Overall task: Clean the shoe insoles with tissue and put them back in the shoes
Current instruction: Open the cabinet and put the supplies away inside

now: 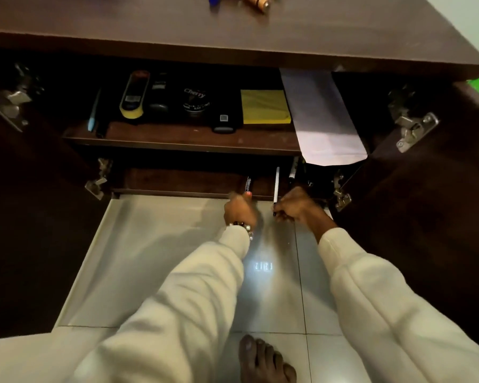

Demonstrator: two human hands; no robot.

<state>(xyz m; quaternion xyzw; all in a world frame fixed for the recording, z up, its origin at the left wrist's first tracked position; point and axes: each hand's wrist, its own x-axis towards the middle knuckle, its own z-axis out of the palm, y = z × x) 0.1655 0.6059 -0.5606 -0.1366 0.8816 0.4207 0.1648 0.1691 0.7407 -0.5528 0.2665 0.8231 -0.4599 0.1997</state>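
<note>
Left hand (239, 208) and right hand (293, 207) reaching into dark wooden cabinet's (177, 186) lowest shelf; grips indiscernible. Thin white-edged insole (276, 186) upright between them: presumably light, flexible; edge hold advisable.

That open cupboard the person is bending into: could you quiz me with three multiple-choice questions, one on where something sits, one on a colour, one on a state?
1. Where is the yellow pad?
A. on the upper shelf
B. on the floor
C. on the cupboard top

2. What colour are the sleeves?
A. black
B. cream
C. red

3. How do the cupboard doors stand?
A. both shut
B. one shut
C. both open

Answers:
1 A, it lies beside the polish tin.
2 B, both arms are in pale cream.
3 C, the hinges on both sides are bared.
</note>
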